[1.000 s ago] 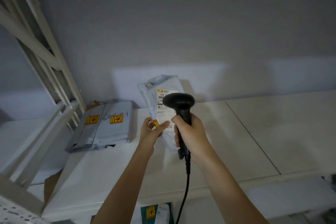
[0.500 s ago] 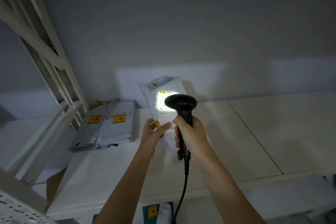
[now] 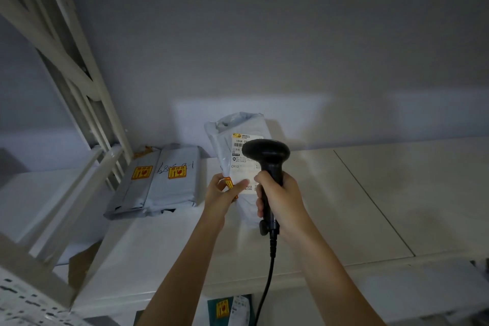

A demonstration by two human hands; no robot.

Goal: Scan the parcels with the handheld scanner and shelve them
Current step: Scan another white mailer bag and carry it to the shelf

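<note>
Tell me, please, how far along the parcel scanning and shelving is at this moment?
Looks done: two grey plastic mailer parcels already lie flat on the white shelf. In hand: the left hand holds a third grey labelled parcel upright, and the right hand aims the black handheld scanner at its label. Left: laying this parcel down; another parcel shows below.

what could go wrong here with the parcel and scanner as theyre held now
The black handheld scanner covers part of the white shipping label on the grey plastic mailer parcel, so the barcode may read badly. The left hand pinches only the parcel's lower edge, so it might slip or flop. The scanner's black cable hangs past the white shelf edge and could snag.
</note>
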